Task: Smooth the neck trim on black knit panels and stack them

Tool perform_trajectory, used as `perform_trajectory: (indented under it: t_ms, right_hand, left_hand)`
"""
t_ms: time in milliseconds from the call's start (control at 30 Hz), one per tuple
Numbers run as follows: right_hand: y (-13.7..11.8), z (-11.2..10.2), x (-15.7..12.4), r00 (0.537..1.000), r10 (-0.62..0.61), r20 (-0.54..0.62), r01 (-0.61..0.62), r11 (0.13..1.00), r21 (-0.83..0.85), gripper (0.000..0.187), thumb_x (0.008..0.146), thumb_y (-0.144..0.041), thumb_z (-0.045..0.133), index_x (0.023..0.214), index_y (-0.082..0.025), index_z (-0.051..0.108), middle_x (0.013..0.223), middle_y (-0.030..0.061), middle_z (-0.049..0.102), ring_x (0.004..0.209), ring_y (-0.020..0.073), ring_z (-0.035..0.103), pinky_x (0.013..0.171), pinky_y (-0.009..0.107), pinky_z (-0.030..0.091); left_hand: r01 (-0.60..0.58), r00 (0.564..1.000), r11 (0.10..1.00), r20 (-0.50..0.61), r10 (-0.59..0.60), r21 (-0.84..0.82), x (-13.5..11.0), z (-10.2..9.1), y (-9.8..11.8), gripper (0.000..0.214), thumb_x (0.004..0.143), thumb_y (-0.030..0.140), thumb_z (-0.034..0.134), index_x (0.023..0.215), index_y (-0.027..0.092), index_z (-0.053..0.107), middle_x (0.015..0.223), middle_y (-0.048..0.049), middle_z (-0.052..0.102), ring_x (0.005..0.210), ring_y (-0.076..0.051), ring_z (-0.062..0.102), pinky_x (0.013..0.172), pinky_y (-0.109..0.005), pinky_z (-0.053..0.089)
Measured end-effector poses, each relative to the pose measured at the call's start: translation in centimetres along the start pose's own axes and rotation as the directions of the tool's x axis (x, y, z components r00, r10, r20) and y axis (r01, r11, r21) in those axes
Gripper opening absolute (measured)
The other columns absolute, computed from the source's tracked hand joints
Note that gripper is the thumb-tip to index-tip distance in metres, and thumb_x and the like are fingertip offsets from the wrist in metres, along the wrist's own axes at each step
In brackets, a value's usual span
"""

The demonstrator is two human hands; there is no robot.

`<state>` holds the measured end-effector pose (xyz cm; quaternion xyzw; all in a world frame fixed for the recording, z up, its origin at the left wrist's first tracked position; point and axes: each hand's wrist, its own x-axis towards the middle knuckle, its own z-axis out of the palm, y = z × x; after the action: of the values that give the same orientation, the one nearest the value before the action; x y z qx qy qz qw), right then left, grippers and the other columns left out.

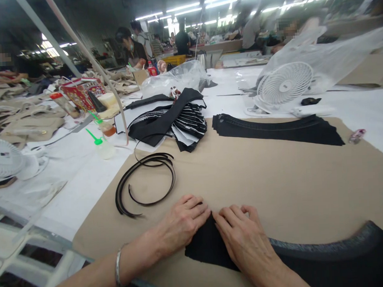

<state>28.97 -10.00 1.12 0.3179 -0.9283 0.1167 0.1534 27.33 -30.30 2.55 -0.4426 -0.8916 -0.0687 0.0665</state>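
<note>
Closest in, R forearm comes up from the bottom edge to the R hand (243, 233), laid over a black piece (333, 266), which runs off lower R w/ a greyish band along its curved upper edge. L hand (184, 221) meets it at the piece's upper L end: fingers bunched & curled, tips down by the edge. R fingers bent too, close together, tips just beside the L ones. Pinch or plain press? Can't tell, thumbs hidden. Both hands that near each other prob. give fine control of one short stretch, w/ R palm likely steadying the rest.

Under it all, a brown sheet (260, 174) on the white desk (363, 104), maybe there to protect the top. Coiled black strips (118, 196) lie just beyond L hand, presumably for easy reach. Farther back, a fanned black pile (164, 121), edges staggered, perhaps so singles lift off quickly; R of it, a neat curved stack (274, 132). Green-tipped bottle (104, 151) upright off the sheet, prob. vs. spills; white fan (284, 85) back R.
</note>
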Motion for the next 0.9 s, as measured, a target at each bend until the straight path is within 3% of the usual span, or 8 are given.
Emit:
perform_trajectory:
  t_ms: [133,267,367,500,667,900]
  right_hand:
    - [-0.2,0.2,-0.2,0.999,-0.050,0.004,0.050,0.998,-0.041,0.024,0.074,-0.001,0.057,0.091,-0.017,0.061,0.081,0.0023,0.059,0.076,0.0191,0.047,0.080,0.039,0.029]
    - [-0.1,0.0,-0.2,0.997,-0.074,0.022,0.076,0.996,-0.057,0.023,0.076,-0.002,0.057,0.093,-0.017,0.060,0.083,0.0023,0.059,0.078,0.0194,0.047,0.083,0.040,0.028]
    - [0.2,-0.6,0.0,0.997,-0.030,0.072,0.030,1.000,0.002,0.020,0.081,-0.008,0.058,0.098,-0.021,0.058,0.084,0.0003,0.058,0.079,0.0193,0.048,0.082,0.040,0.028]
    - [0.6,-1.3,0.3,0.985,0.053,0.166,-0.069,0.994,0.087,0.025,0.085,-0.017,0.059,0.109,-0.024,0.053,0.090,0.0001,0.060,0.084,0.0209,0.050,0.081,0.040,0.027]
    - [0.5,-1.5,0.7,0.968,0.088,0.235,-0.114,0.989,0.099,0.015,0.086,-0.020,0.059,0.100,-0.024,0.057,0.091,0.0012,0.060,0.086,0.0227,0.050,0.080,0.040,0.027]
    - [1.0,-2.1,0.5,0.940,0.149,0.308,-0.199,0.970,0.138,0.009,0.085,-0.024,0.061,0.093,-0.022,0.057,0.093,0.0025,0.062,0.090,0.0238,0.052,0.079,0.040,0.028]
  left_hand:
    - [0.021,1.000,0.996,-0.004,-0.021,0.084,-1.0,0.6,0.8,0.039,0.093,0.018,0.042,0.131,0.010,0.047,0.131,-0.0085,0.057,0.125,-0.021,0.043,0.111,-0.036,0.026]
    - [0.066,0.998,0.998,0.002,-0.066,-0.019,-1.3,0.5,0.9,0.041,0.089,0.014,0.044,0.130,0.013,0.048,0.132,-0.0071,0.056,0.127,-0.021,0.041,0.112,-0.039,0.027]
    - [0.159,0.986,0.978,-0.024,-0.164,-0.136,-1.1,0.4,0.8,0.042,0.086,0.006,0.041,0.124,0.020,0.054,0.125,-0.0048,0.061,0.125,-0.020,0.043,0.110,-0.042,0.031]
    - [0.271,0.958,0.949,-0.052,-0.283,-0.160,-0.8,0.3,0.9,0.048,0.085,0.003,0.037,0.128,0.018,0.050,0.118,-0.0095,0.062,0.124,-0.020,0.045,0.107,-0.043,0.034]
    - [0.209,0.977,0.975,-0.032,-0.211,-0.070,-0.7,0.5,1.6,0.044,0.090,0.012,0.044,0.132,0.023,0.047,0.121,-0.0033,0.063,0.127,-0.019,0.042,0.114,-0.044,0.020]
    - [0.189,0.980,0.981,-0.061,-0.192,-0.043,-1.0,0.8,2.2,0.041,0.093,0.016,0.041,0.133,0.024,0.048,0.127,-0.0034,0.060,0.129,-0.019,0.039,0.114,-0.044,0.010]
